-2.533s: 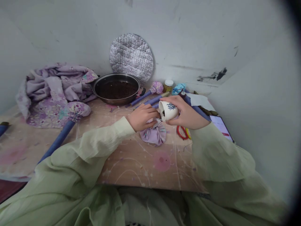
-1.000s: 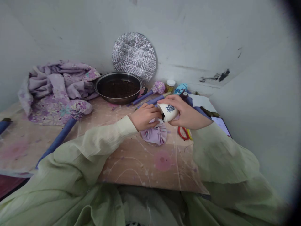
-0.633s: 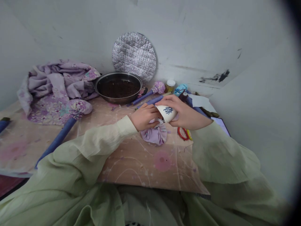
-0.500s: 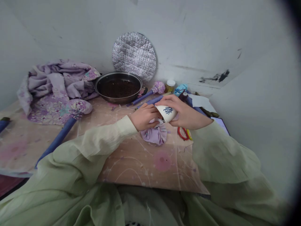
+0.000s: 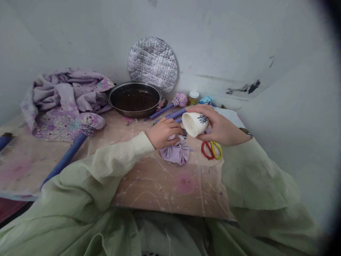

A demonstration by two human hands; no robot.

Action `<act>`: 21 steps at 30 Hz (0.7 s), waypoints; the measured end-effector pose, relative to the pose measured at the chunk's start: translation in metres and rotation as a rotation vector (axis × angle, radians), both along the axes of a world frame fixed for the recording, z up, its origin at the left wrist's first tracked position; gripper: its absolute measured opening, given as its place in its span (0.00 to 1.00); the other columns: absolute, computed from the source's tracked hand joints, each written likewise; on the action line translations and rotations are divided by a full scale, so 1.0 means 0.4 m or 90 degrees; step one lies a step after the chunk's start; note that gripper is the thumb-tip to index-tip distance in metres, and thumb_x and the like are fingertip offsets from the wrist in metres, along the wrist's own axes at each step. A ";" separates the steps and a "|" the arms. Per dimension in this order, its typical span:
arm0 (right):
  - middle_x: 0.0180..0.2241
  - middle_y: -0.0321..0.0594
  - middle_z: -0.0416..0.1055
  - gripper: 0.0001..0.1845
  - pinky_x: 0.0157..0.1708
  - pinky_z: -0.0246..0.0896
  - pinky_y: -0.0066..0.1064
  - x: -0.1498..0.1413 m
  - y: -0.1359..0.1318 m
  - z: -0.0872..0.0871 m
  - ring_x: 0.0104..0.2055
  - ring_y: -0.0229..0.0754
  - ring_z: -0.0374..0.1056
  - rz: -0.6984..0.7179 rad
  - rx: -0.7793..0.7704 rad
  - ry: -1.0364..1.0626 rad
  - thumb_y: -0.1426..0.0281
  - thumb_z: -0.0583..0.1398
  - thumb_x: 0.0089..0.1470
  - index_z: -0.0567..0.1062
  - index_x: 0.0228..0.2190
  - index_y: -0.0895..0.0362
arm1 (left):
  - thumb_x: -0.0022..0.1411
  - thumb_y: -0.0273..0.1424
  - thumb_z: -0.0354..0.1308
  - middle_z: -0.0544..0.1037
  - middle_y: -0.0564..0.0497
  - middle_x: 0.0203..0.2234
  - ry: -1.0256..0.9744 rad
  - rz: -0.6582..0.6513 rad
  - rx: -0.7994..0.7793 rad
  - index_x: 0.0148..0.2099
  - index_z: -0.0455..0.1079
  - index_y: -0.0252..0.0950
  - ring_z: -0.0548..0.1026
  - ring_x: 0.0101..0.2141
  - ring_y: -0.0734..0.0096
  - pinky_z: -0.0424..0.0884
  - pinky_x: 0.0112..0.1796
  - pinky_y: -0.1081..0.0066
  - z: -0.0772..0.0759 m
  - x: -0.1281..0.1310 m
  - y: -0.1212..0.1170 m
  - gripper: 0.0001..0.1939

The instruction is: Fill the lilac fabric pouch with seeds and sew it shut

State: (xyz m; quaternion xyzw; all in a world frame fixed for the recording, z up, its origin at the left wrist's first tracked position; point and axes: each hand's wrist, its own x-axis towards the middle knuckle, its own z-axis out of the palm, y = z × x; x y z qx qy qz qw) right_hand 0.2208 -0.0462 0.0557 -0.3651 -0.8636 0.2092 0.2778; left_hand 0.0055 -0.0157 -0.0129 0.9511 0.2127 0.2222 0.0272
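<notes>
My right hand (image 5: 217,126) is wrapped round a white paper cup (image 5: 192,124) with dark blue marks on its side. The cup lies on its side in the air, its mouth facing left, and a few dark specks show on its pale inside. My left hand (image 5: 166,133) has its fingers curled round the gathered top of a small lilac cloth pouch (image 5: 176,153) that rests on the table. Something dark shows at the pouch's opening, partly hidden by the fingers. Scissors with red and yellow handles (image 5: 207,150) lie right of the pouch, partly below my right hand.
A black pan (image 5: 134,113) of dark loose material stands near the wall, a round silver mat (image 5: 153,64) behind it. Crumpled floral cloth (image 5: 66,96) lies left. Blue-handled sticks with cloth heads (image 5: 92,122) and a white-lidded jar (image 5: 193,97) are on the table (image 5: 160,192).
My right hand has drawn the cup rightward, away from the pouch, and its mouth now shows. More of the scissors is visible. My left hand stays at the pouch.
</notes>
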 end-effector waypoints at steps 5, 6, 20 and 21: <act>0.53 0.40 0.62 0.40 0.57 0.52 0.45 0.033 -0.003 -0.026 0.56 0.50 0.58 -0.044 -0.026 0.162 0.69 0.69 0.35 0.64 0.51 0.50 | 0.58 0.35 0.55 0.76 0.45 0.39 -0.115 -0.011 -0.070 0.40 0.71 0.35 0.71 0.41 0.63 0.63 0.42 0.63 0.014 -0.005 -0.008 0.11; 0.53 0.40 0.62 0.40 0.56 0.53 0.45 0.036 -0.008 -0.031 0.56 0.49 0.59 -0.053 -0.033 0.200 0.68 0.70 0.34 0.64 0.51 0.51 | 0.59 0.35 0.54 0.77 0.44 0.38 -0.161 -0.007 -0.116 0.40 0.71 0.33 0.72 0.40 0.64 0.64 0.42 0.64 0.022 -0.004 -0.013 0.12; 0.57 0.38 0.57 0.42 0.53 0.58 0.41 -0.020 -0.082 -0.055 0.56 0.47 0.57 -0.015 -0.085 0.427 0.61 0.68 0.38 0.60 0.54 0.45 | 0.60 0.38 0.55 0.78 0.45 0.29 -0.558 -0.058 -1.055 0.43 0.67 0.29 0.77 0.29 0.73 0.73 0.32 0.77 0.127 0.035 -0.087 0.16; 0.58 0.39 0.55 0.42 0.52 0.59 0.42 -0.012 -0.081 -0.063 0.57 0.48 0.56 -0.026 -0.086 0.443 0.59 0.67 0.39 0.59 0.55 0.45 | 0.60 0.37 0.54 0.78 0.46 0.28 -0.575 -0.013 -1.064 0.42 0.67 0.29 0.77 0.28 0.73 0.74 0.33 0.77 0.126 0.025 -0.076 0.15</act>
